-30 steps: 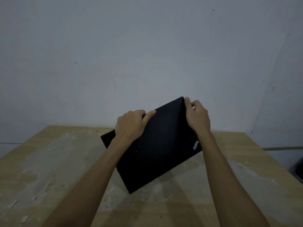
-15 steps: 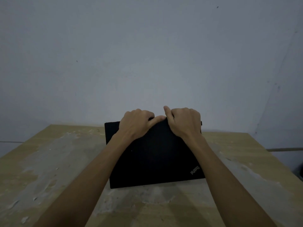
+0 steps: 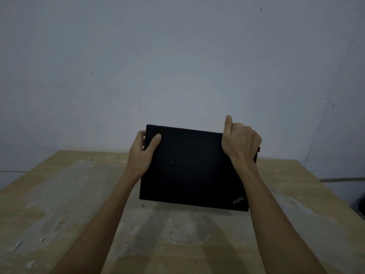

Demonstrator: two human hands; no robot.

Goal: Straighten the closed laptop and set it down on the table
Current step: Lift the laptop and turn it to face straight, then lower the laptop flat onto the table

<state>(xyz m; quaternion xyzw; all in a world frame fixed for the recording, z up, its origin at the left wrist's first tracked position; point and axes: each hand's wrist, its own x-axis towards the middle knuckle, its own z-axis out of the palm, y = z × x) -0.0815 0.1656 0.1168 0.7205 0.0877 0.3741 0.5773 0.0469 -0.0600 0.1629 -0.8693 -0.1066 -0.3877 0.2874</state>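
Observation:
The closed black laptop (image 3: 189, 167) is held up with its lid facing me, tilted slightly so its top edge slopes down to the right. A small logo shows at its lower right corner. My left hand (image 3: 143, 153) grips the upper left edge, thumb on the lid. My right hand (image 3: 240, 140) clasps the upper right corner, thumb pointing up. The laptop's bottom edge is near the wooden table (image 3: 59, 204); I cannot tell whether it touches.
The table's light wood top has pale worn patches. A plain grey wall (image 3: 177, 66) stands right behind it. A dark object (image 3: 361, 209) shows at the right edge, beyond the table's corner.
Both hands have slid apart from the middle of the laptop's top edge to its two upper corners. The laptop now stands higher and has turned from its diagonal tilt to nearly level.

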